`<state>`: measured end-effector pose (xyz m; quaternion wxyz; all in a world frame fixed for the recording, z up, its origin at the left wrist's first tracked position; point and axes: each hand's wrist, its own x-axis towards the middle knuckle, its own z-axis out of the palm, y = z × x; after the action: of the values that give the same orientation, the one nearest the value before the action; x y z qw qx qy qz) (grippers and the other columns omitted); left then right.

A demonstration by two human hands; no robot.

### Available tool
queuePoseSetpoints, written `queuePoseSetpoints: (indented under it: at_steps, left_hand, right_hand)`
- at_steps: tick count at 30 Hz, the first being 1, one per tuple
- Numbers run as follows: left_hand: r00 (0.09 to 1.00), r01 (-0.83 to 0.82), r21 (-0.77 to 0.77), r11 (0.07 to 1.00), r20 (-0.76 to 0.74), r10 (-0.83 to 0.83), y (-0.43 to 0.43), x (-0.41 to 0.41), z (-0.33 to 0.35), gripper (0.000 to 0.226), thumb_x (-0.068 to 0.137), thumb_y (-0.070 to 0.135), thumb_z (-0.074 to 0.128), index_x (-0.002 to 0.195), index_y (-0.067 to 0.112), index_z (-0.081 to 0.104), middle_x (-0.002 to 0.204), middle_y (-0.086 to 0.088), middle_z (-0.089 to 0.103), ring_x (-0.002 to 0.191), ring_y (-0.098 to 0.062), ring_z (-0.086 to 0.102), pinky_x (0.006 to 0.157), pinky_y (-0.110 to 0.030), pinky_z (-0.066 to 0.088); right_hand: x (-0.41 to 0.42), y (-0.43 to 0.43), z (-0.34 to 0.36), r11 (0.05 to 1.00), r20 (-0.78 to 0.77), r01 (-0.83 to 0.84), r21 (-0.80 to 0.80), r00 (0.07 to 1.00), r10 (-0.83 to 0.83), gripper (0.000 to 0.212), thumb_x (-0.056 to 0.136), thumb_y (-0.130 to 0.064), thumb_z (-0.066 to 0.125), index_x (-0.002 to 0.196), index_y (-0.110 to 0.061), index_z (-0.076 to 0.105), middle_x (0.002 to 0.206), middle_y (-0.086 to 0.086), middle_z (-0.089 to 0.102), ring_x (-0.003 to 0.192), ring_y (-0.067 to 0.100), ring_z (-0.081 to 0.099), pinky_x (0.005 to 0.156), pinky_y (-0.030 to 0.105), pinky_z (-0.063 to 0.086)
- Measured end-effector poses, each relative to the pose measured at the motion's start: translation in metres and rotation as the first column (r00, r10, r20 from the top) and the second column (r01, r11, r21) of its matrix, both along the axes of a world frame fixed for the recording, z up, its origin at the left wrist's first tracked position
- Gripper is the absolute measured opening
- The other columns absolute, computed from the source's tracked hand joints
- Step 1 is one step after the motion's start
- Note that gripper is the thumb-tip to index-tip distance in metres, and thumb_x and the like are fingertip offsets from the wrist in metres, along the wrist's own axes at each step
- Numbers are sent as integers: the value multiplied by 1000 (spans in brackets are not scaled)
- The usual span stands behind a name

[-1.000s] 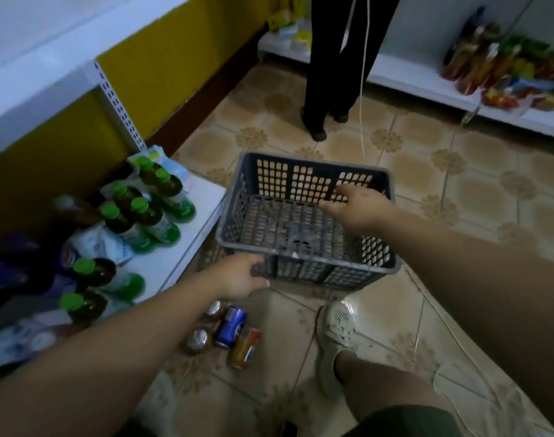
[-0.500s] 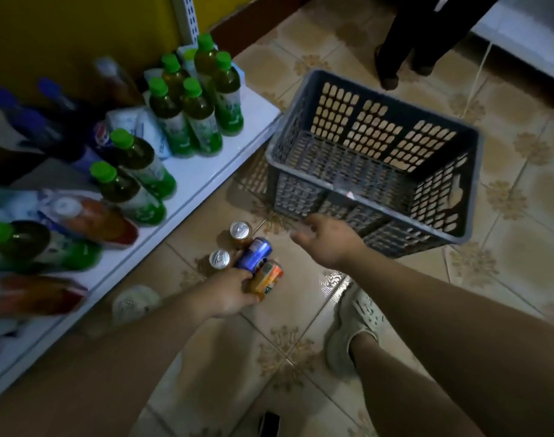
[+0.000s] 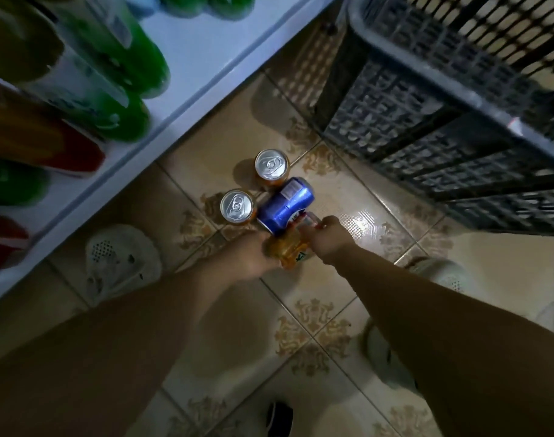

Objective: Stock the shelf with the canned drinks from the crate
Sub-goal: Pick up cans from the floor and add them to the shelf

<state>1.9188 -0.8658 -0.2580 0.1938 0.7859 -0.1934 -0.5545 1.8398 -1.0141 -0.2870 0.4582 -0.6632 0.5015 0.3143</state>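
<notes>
Position: floor level, in front of the low white metal shelf (image 3: 206, 55).

Cans: four drink cans are on the beige patterned floor tiles (image 3: 342, 190), between the shelf edge and the grey slotted plastic crate (image 3: 427, 134).
- The far upright orange can with a silver top (image 3: 271, 167) and the near upright orange can with a silver top (image 3: 238, 205) stand close together.
- The blue drink can lying on its side (image 3: 286, 205) is just beside both of them.
- The orange drink can lying on its side (image 3: 288, 255) rests against the near end of the blue one.

Hands: both are on the tipped orange can.
- The left hand (image 3: 249, 255) is against the can's left side, with its fingers wrapped round the body as far as can be seen. The fingertips are hidden behind the can.
- The right hand (image 3: 329, 244) grips the opposite side, its fingers curled over the can's far end next to the blue can.
- Whether the can is lifted off the tiles cannot be told.

Crate: it sits on the floor, with one corner near the shelf front.

Shelf contents: green plastic bottles (image 3: 118, 77) stand on the board, with blurred red and orange packs (image 3: 64, 149) beside them.

Other: a white perforated clog (image 3: 121, 263) is planted by the shelf, and a second white clog (image 3: 439, 272) shows beyond the right forearm. A small dark object (image 3: 280, 417) lies at the lower edge and cannot be identified.
</notes>
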Motion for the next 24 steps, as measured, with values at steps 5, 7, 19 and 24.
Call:
queuePoseSetpoints:
  at_steps: [5,7,19,24]
  left_hand:
    - [994,-68,28,997,-81,70,0,-3,-28,45,86,16,69,128,12,54,118,1,58,109,-14,53,87,-22,37]
    - [986,-122,34,992,-113,125,4,-6,-31,50,83,15,72,129,11,53,120,2,59,114,-14,53,93,-24,40]
    - [314,-876,132,464,-574,756,-6,0,139,58,93,42,54,144,33,29,140,-13,48,104,-38,62,74,-45,55]
    - [416,-896,-116,430,-562,715,-13,10,249,14,94,17,57,105,22,50,114,-13,59,90,-27,63,80,-47,55]
  right_hand:
    - [8,12,-32,941,-11,338,30,941,-338,61,84,-48,66,126,-11,40,95,5,56,79,22,62,71,40,59]
    - [3,12,-29,918,28,393,42,918,-394,70,78,-43,73,132,-14,38,99,4,56,86,25,63,74,44,60]
    - [-28,12,171,868,489,383,316,719,-495,58,57,-12,77,106,-21,48,108,5,57,97,22,60,85,44,54]
    - [-22,24,262,944,639,300,140,701,-317,67,50,-36,85,105,-23,49,100,1,61,88,15,61,75,32,54]
